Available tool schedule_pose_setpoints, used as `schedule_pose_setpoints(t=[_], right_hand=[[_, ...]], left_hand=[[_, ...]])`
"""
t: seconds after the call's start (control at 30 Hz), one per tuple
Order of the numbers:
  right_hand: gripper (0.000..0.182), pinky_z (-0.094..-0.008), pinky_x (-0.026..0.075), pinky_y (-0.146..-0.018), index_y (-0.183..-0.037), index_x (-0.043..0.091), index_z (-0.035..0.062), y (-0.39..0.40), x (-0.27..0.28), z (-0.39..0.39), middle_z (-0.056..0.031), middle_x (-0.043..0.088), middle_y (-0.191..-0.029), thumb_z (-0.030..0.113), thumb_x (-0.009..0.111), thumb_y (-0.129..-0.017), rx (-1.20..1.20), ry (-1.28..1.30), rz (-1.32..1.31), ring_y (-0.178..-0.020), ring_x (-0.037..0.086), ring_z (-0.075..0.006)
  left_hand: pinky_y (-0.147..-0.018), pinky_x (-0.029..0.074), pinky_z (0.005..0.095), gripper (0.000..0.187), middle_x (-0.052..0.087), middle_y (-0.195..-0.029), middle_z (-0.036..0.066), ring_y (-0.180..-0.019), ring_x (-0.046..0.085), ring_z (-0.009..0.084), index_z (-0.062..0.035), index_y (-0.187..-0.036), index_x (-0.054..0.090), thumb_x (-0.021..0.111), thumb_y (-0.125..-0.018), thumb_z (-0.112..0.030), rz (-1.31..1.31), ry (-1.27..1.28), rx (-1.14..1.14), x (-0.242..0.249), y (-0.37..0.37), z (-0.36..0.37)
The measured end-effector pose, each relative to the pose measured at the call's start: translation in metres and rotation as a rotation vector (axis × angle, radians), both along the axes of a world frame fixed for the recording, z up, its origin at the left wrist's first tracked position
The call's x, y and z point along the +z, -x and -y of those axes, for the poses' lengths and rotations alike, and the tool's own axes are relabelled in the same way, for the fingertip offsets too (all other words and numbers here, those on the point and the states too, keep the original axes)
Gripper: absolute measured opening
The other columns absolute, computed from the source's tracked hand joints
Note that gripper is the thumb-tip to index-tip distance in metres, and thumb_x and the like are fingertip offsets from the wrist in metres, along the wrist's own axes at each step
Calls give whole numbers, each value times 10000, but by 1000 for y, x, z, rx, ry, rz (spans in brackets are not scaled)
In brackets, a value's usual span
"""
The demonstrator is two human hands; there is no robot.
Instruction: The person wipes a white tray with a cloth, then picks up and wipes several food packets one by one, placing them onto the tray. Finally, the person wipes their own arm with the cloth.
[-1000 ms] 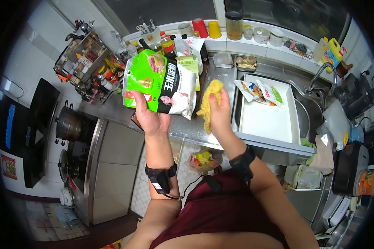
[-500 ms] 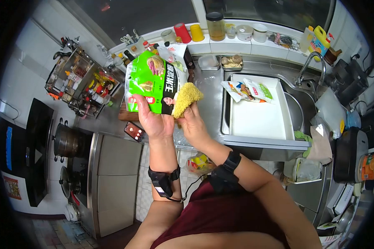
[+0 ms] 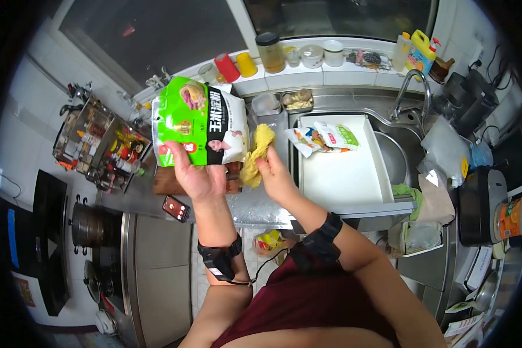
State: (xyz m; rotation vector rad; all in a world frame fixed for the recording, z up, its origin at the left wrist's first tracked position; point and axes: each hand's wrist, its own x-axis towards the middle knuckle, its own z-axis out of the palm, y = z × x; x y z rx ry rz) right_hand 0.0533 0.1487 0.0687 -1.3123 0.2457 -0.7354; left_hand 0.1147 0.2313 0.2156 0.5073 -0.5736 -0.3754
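Observation:
A green, black and white starch bag with printed characters is held up over the counter, its front facing me. My left hand grips its lower edge, thumb across the front and the other fingers mostly hidden behind. To its right, my right hand pinches a crumpled yellow cloth, which hangs beside the bag's right edge. Below the bag, a brown wooden board lies on the counter, partly hidden by the bag and my left hand.
A white tray sits over the sink with a colourful food packet in it. A phone lies near the counter's front edge. The spice rack stands at left, the faucet at right. Cups and jars line the window sill.
The yellow cloth has come off the front of the bag and now hangs at its right side, more bunched up. The view has shifted, so the counter things appear further left.

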Motion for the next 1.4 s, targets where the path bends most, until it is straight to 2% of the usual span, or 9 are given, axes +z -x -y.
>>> schedule_pose_setpoints(t=[0.2, 0.57, 0.67, 0.73, 0.93, 1.13, 1.2, 1.27, 1.4], right_hand=[[406, -252, 341, -953, -1358, 301, 57, 22, 66, 52, -53, 475, -1210, 215, 382, -993, -37, -204, 321, -1092, 433, -101], [327, -256, 430, -854, -1242, 439, 37, 74, 63, 189, -43, 559, -1133, 165, 493, -946, -236, -398, 330, -996, 528, -120], [334, -258, 426, -853, -1241, 435, 20, 93, 54, 212, -62, 556, -1148, 117, 508, -930, -317, -426, 252, -993, 528, -132], [330, -261, 424, -851, -1238, 432, 10, 100, 45, 223, -70, 554, -1147, 111, 501, -931, -401, -425, 156, -987, 527, -138], [315, -313, 462, -772, -1215, 449, 38, 119, -12, 267, -68, 556, -1063, 144, 512, -925, -607, -466, -24, -913, 545, -156], [241, -330, 526, -659, -1164, 449, 48, 145, -31, 298, -77, 565, -961, 131, 476, -940, -538, -496, -114, -801, 602, -195], [230, -330, 522, -665, -1152, 452, 48, 148, -42, 310, -79, 572, -940, 139, 475, -942, -531, -466, -127, -793, 607, -193], [223, -324, 517, -668, -1143, 458, 50, 154, -35, 312, -78, 573, -931, 143, 479, -941, -512, -483, -137, -788, 608, -187], [257, -313, 493, -680, -1145, 484, 37, 161, -37, 315, -63, 570, -981, 163, 514, -924, -478, -541, -163, -816, 580, -168]], left_hand=[[-1047, 313, 482, 515, 435, -1341, 144, -1223, 429, 314, -40, -1345, 358, 378, -961, -384, -23, 5, -137, 3, 20, 46], [-980, 402, 463, 550, 454, -1317, 156, -1174, 485, 306, -36, -1349, 341, 344, -962, -427, -20, 60, -767, -17, 34, 120], [-958, 423, 441, 541, 480, -1290, 152, -1153, 507, 288, -32, -1330, 366, 353, -961, -428, -51, -76, -667, -21, 45, 142], [-621, 498, 285, 478, 568, -1147, 138, -843, 615, 210, -38, -1248, 449, 396, -957, -414, -120, -247, -411, -9, 73, 161], [-513, 438, 248, 462, 591, -932, 57, -610, 518, 111, -59, -1126, 513, 471, -915, -468, -100, -476, -346, -50, 76, 221], [-504, 364, 212, 648, 541, -940, 59, -611, 430, 86, -44, -1219, 416, 408, -887, -601, -40, -833, -184, -123, 77, 301], [-886, 400, 314, 730, 469, -1195, 197, -1020, 501, 243, 48, -1309, 261, 390, -912, -551, -19, -890, 79, -169, 77, 335], [-1013, 289, 327, 754, 418, -1275, 215, -1190, 403, 271, 86, -1310, 236, 379, -918, -542, -17, -956, 107, -181, 88, 350], [-811, 396, 281, 673, 501, -1113, 91, -961, 470, 144, -30, -1307, 385, 354, -916, -576, -256, -932, -244, -209, 95, 365]])
